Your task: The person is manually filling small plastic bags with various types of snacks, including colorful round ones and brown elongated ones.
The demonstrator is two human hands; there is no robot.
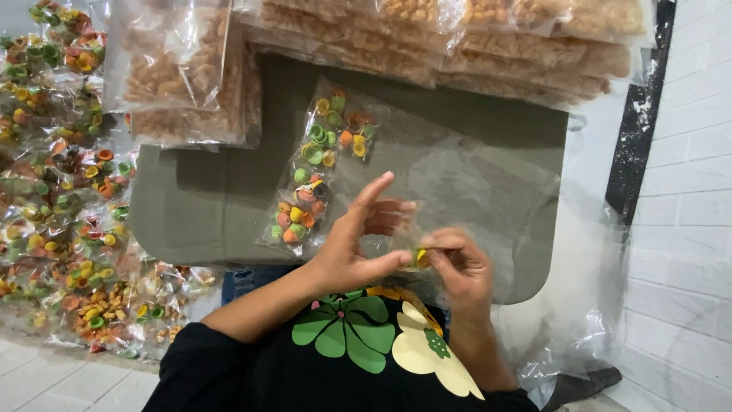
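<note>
My left hand [353, 240] and my right hand [457, 267] meet over my lap, both pinching the end of a small clear plastic bag [408, 252] with a yellow snack piece showing between the fingertips. My left index finger sticks up. Just beyond the hands, a clear packet of coloured shell-shaped crackers [313, 175] lies on a grey-green board [206, 198]. A larger clear plastic sheet [488, 183] drapes over the board's right side.
Many filled packets of coloured crackers [61, 175] are heaped on the left floor. Big bags of tan crackers [457, 38] lie along the top, another bag [175, 69] at upper left. A white brick wall [686, 229] stands to the right.
</note>
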